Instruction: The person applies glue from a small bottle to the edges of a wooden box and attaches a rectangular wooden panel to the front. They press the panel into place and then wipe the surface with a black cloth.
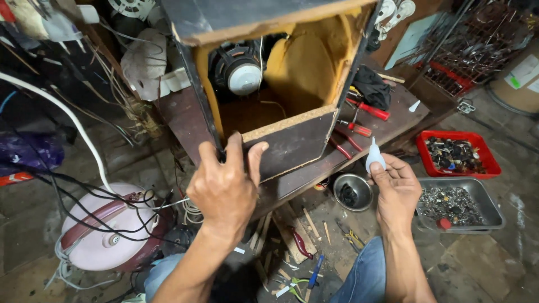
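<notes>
My left hand (224,185) grips the lower front corner of an open wooden speaker box (292,140) that rests on a low brown bench (393,118). Inside the box, lined with yellow padding, a round speaker driver (238,70) is mounted on the back wall. My right hand (396,191) holds a small white squeeze bottle (374,157) with a pointed nozzle, to the right of the box and apart from it.
Red-handled tools (365,109) and a black cloth (370,84) lie on the bench. On the floor are a metal bowl (352,192), a red tray (457,154) and a metal tray (457,205) of small parts, a pink round appliance (106,227) with cables, and scattered hand tools (300,241).
</notes>
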